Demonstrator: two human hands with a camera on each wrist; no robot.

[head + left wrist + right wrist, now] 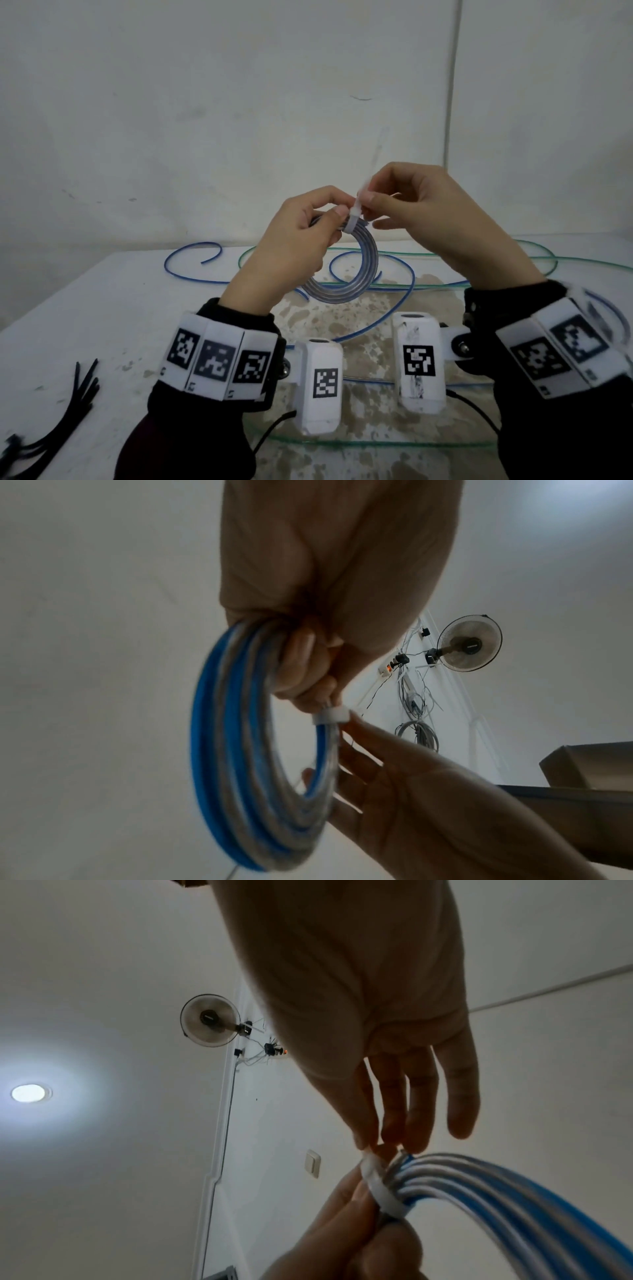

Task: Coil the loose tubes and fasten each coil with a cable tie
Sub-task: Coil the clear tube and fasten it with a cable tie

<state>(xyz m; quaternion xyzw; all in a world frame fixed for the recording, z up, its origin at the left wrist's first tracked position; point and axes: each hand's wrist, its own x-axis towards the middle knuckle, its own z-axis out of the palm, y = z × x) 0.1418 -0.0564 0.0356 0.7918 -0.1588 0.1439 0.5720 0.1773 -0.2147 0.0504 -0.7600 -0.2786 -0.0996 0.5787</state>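
Observation:
I hold a coil of clear-and-blue tube (346, 274) (240, 750) (496, 1191) up above the table. My left hand (308, 233) (308, 656) grips the coil at its top. A white cable tie (354, 219) (330, 715) (380, 1185) is wrapped round the coil there. My right hand (404, 205) (383, 1123) pinches the tie's free tail between thumb and forefinger, and the tail sticks upward, blurred.
Loose blue tubes (191, 253) and green tubes (534, 260) sprawl across the white table (102, 308). A bunch of black cable ties (68, 411) lies at the front left. A clear green-tinted tube (376, 443) runs along the near side under my wrists.

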